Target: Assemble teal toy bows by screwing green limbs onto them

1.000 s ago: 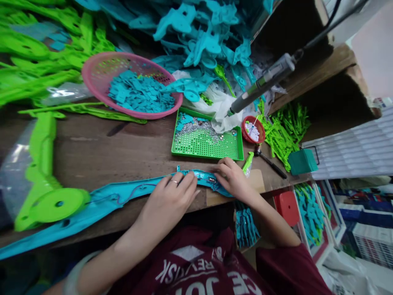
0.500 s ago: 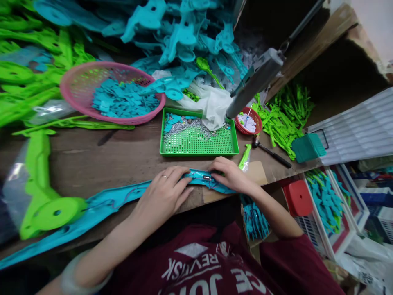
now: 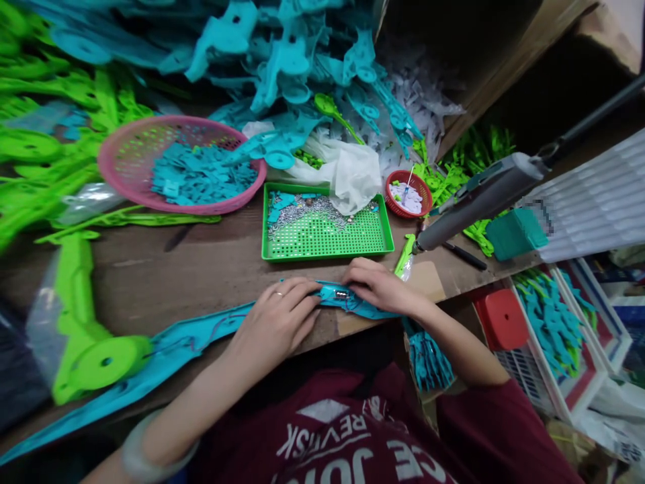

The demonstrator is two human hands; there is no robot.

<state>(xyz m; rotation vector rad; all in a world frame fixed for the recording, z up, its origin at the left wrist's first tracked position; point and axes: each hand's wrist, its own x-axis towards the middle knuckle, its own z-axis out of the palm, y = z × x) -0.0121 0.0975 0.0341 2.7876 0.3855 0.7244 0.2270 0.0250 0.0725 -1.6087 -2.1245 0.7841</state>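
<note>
A long blue plastic half-shell (image 3: 174,346) lies along the table's front edge, hollow side up, with thin wires inside. Small silver cylinders, like button batteries (image 3: 341,294), sit in it between my hands. My left hand (image 3: 282,306), with a ring on one finger, lies over the shell with its fingers curled onto it. My right hand (image 3: 375,282) grips the shell just right of the batteries, fingertips bent down into it. What is under the fingertips is hidden.
A green tray (image 3: 327,252) of small metal screws stands ahead, beside a pink basket (image 3: 113,168) of blue pieces. An electric screwdriver (image 3: 478,195) hangs at the right, near a red basket (image 3: 427,205). A green plastic shell (image 3: 78,296) stands at the left. Blue parts (image 3: 292,60) are piled behind.
The hanging screwdriver has swung to the right, away from the green tray. Both hands stay on the blue half-shell, with only slight finger movement. The view has shifted a little.
</note>
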